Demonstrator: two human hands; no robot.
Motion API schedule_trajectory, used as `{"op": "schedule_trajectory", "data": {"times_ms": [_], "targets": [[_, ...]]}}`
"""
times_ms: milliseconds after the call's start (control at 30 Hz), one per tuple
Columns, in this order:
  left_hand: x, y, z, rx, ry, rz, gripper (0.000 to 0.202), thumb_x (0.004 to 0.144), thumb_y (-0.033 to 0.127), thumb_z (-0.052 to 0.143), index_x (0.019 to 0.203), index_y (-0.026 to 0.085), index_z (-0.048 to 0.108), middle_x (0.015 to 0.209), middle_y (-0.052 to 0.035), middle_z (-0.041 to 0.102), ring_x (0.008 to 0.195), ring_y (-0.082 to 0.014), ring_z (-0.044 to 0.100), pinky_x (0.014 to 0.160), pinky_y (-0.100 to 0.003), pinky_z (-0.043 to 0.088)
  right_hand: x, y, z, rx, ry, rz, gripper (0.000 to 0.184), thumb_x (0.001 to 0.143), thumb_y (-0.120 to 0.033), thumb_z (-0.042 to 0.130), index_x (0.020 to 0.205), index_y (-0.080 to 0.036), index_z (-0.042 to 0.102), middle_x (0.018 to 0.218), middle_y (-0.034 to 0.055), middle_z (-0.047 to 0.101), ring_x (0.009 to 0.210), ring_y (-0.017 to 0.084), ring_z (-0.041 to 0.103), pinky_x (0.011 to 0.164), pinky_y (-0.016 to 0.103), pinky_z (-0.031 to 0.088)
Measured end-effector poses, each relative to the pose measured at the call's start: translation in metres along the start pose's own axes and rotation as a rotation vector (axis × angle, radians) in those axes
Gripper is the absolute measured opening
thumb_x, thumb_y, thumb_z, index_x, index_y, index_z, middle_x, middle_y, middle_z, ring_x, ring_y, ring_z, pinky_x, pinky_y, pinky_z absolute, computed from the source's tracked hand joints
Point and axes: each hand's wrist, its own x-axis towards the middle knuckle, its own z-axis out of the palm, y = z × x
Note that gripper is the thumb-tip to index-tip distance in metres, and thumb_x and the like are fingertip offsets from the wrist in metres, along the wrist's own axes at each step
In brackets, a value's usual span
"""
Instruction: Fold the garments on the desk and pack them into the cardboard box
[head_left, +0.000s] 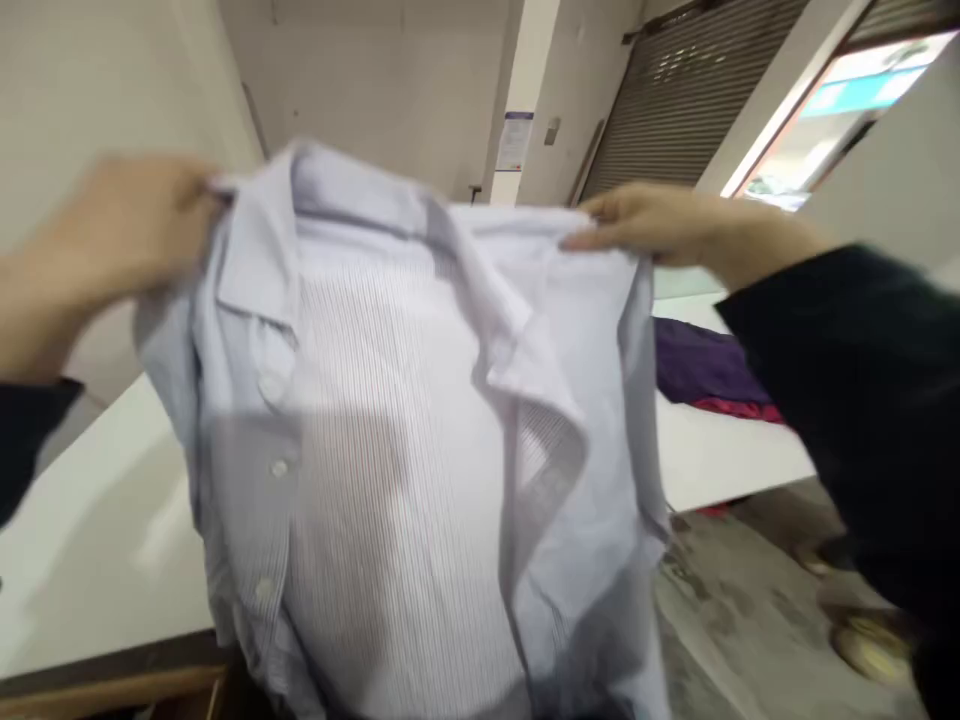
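Note:
A pale, finely striped button-up shirt hangs spread out in front of me, its front open and its collar at the top. My left hand, blurred by motion, is closed on the shoulder at the left. At the right, my right hand pinches the other shoulder between thumb and fingers. White buttons run down the left front edge, and the right front edge folds outward. A shadow falls across the lower part of the cloth. The shirt's bottom hem is out of frame.
A white table extends behind the shirt on both sides. On its right part lies a folded purple cloth with a red edge. Beyond are a pillar with a posted paper and a roller shutter. Stained floor shows at lower right.

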Motion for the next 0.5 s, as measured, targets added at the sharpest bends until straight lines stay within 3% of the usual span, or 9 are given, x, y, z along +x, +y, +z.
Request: {"op": "schedule_trajectory", "data": {"times_ms": [67,167,233,300,367,500], "targets": [[-0.02,-0.001,0.018,0.02,-0.074,-0.047,0.051,0.094,0.048,0.032,0.109,0.012,0.066,0.103,-0.0025,0.068,0.114,-0.0316,0.058,0.099,-0.049,0.043,-0.013,0.016,0.02,0.085,-0.217,-0.004,0.037,0.085,-0.036,0.064,0.109,-0.009,0.068,0.096,0.0084,0.072,0.081,0.012,0.066,0.076,0.027,0.051],[-0.071,-0.021,0.055,-0.103,-0.317,-0.046,0.059,0.079,0.067,0.031,0.091,0.024,0.07,0.086,0.0011,0.072,0.093,-0.0269,0.065,0.088,-0.04,0.051,-0.037,0.049,0.04,0.119,-0.404,-0.014,0.034,0.074,-0.047,0.074,0.094,-0.019,0.074,0.092,0.0062,0.073,0.079,0.016,0.067,0.069,0.024,0.055],[-0.099,-0.04,0.077,-0.244,-0.44,0.04,0.05,0.078,0.068,0.036,0.092,0.033,0.07,0.094,0.0059,0.073,0.094,-0.0268,0.066,0.086,-0.036,0.053,-0.044,0.068,0.044,0.114,-0.506,-0.013,0.03,0.076,-0.049,0.073,0.086,-0.022,0.075,0.087,0.0061,0.072,0.077,0.017,0.067,0.065,0.024,0.054],[-0.107,-0.056,0.093,-0.334,-0.502,0.095,0.04,0.081,0.062,0.039,0.094,0.039,0.069,0.101,0.01,0.073,0.098,-0.0259,0.066,0.082,-0.033,0.053,-0.037,0.077,0.041,0.116,-0.593,-0.028,0.03,0.08,-0.051,0.068,0.085,-0.023,0.075,0.083,0.006,0.071,0.075,0.017,0.066,0.064,0.025,0.054],[-0.09,-0.062,0.104,-0.346,-0.496,0.088,0.038,0.084,0.058,0.039,0.097,0.037,0.068,0.103,0.009,0.073,0.101,-0.0256,0.065,0.083,-0.032,0.052,-0.015,0.079,0.04,0.11,-0.577,-0.058,0.033,0.081,-0.054,0.065,0.087,-0.023,0.074,0.085,0.0052,0.07,0.076,0.016,0.066,0.067,0.026,0.054],[-0.014,-0.048,0.129,-0.186,-0.373,-0.026,0.041,0.086,0.049,0.033,0.094,0.024,0.064,0.1,-0.001,0.072,0.099,-0.026,0.063,0.089,-0.035,0.047,0.053,0.074,0.052,0.055,-0.374,-0.118,0.038,0.078,-0.057,0.066,0.087,-0.02,0.07,0.089,0.0042,0.069,0.079,0.017,0.064,0.071,0.028,0.052]]}}
